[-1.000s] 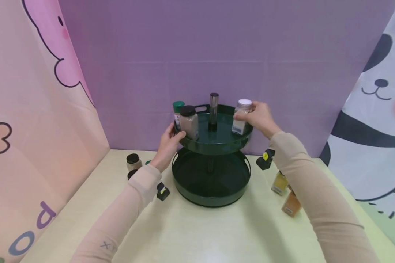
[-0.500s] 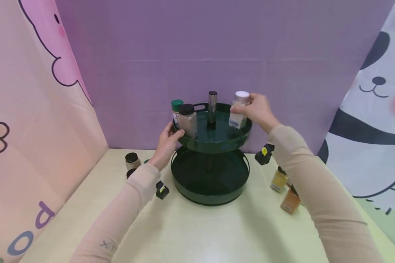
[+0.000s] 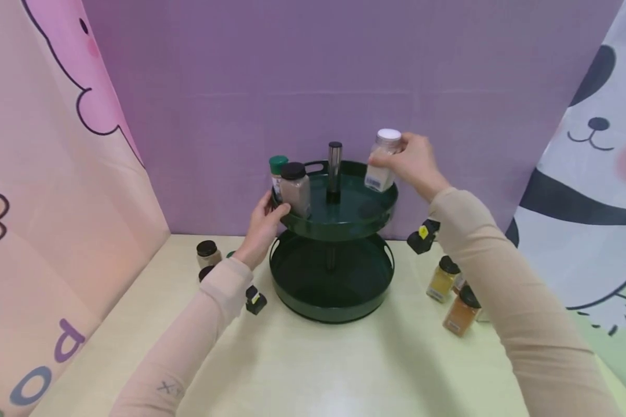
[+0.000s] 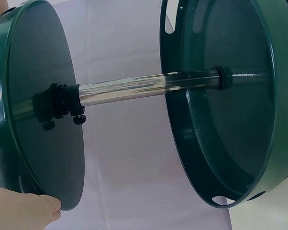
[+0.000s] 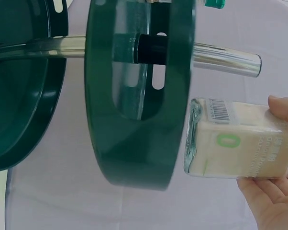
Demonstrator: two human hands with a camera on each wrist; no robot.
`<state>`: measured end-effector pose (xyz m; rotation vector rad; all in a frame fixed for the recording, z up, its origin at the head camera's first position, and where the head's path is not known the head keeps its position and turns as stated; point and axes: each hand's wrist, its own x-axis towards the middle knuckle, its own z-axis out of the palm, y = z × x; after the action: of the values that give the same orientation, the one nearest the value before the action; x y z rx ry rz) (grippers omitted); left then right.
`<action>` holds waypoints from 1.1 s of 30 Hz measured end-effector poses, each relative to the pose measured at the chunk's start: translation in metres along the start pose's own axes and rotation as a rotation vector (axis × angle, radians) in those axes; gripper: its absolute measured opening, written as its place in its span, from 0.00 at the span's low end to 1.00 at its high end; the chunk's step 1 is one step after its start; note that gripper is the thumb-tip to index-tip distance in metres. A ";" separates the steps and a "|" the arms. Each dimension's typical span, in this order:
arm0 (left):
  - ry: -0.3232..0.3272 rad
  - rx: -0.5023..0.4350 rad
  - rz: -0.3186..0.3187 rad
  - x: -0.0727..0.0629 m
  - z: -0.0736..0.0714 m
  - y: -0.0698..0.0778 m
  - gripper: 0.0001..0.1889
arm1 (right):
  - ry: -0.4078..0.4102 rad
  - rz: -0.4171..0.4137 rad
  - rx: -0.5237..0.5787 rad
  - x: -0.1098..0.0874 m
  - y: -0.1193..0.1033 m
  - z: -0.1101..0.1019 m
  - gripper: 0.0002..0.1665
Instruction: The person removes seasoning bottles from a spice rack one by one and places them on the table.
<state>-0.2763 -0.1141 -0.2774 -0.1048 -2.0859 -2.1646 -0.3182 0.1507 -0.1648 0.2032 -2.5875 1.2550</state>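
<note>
My right hand (image 3: 414, 164) pinches a white-lidded spice jar (image 3: 382, 165) of pale powder, tilted at the right of the upper tray (image 3: 339, 230). In the right wrist view the glass jar (image 5: 239, 139) has a label reading onion powder, and its base is just above the tray's rim. With thumb and fingers, my left hand (image 3: 266, 227) grips the left edge of the upper tray; its fingertips show against the tray's underside edge in the left wrist view. Beside that hand, a black-lidded jar (image 3: 295, 191) and a green-lidded bottle (image 3: 277, 171) stand on the tray.
The lower tray (image 3: 331, 313) sits on the pale table (image 3: 323, 370), joined to the upper one by a metal post (image 4: 134, 89). Yellow (image 3: 441, 282) and orange (image 3: 460, 315) jars stand at the right. Black-lidded jars (image 3: 207, 255) stand left, partly behind my left arm.
My right hand has raised the white-lidded jar from low in the upper tray to above its rim. The left hand keeps its grip on the tray's edge.
</note>
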 end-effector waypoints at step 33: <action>-0.012 -0.009 0.030 -0.001 -0.004 0.002 0.37 | 0.091 0.094 -0.015 -0.019 0.026 -0.047 0.44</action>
<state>-0.2746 -0.1178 -0.2759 -0.1488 -2.0675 -2.1619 -0.2985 0.2037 -0.1623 0.0213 -2.5540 1.2459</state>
